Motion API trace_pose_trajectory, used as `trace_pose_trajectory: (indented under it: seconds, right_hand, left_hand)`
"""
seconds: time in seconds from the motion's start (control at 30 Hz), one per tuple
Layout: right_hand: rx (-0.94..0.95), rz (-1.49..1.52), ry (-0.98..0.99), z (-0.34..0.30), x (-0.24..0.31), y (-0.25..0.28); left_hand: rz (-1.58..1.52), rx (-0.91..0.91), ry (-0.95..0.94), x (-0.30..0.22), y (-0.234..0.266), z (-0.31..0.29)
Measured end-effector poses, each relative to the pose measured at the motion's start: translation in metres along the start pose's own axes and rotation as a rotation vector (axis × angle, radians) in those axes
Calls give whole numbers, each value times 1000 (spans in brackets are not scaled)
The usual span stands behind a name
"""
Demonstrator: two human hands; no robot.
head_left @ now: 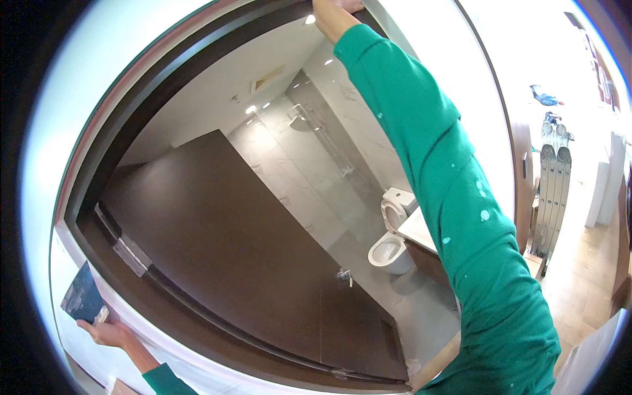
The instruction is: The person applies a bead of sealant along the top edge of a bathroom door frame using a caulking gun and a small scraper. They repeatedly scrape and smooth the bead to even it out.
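While the right arm reaches up across the doorway in a green fabric sleeve (454,151) dotted with pale specks, the right hand (349,4) sits at the upper edge of the view, near the dark brown door frame (158,306), so cut off that I cannot tell whether its fingers are wide, narrow or holding anything. Low on the other side, the left hand (106,334) grips a flat, dark, broad-bladed scraper (81,294) with a whitish clump near its base, the blade slanting up just beside the frame; whether it touches the surface behind, I cannot tell.

With the arms this far apart, a lean or slip could upset the balance and loosen the grip, letting the scraper drop. If the wrist twists, a blade corner could gouge the pale surface or scuff the brown finish. The shiny, clear film (133,257) at the hinge side of the flat, dark brown door (250,243) could snag the blade if it strays inward
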State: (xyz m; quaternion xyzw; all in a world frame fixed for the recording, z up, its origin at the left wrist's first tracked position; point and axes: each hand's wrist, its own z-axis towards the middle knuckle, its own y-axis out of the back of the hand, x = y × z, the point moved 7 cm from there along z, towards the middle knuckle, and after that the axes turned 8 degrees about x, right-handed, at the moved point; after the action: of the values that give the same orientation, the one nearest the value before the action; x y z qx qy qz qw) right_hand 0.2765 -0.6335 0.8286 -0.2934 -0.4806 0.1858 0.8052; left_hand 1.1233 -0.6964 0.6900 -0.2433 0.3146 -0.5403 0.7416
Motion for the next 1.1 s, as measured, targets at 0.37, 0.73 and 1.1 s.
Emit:
trace_pose_trajectory:
  seconds: [0.37,0.73,1.1]
  right_hand:
    - [105,375,287,-70,19,-18]
    - [391,653,437,-134,50,-10]
    - [79,476,176,-78,16,0]
  left_hand:
    - [9,54,0,-5,-4,-5]
    - [-21,44,61,-16,-10,-20]
    - [16,50,7,-20,-6,-24]
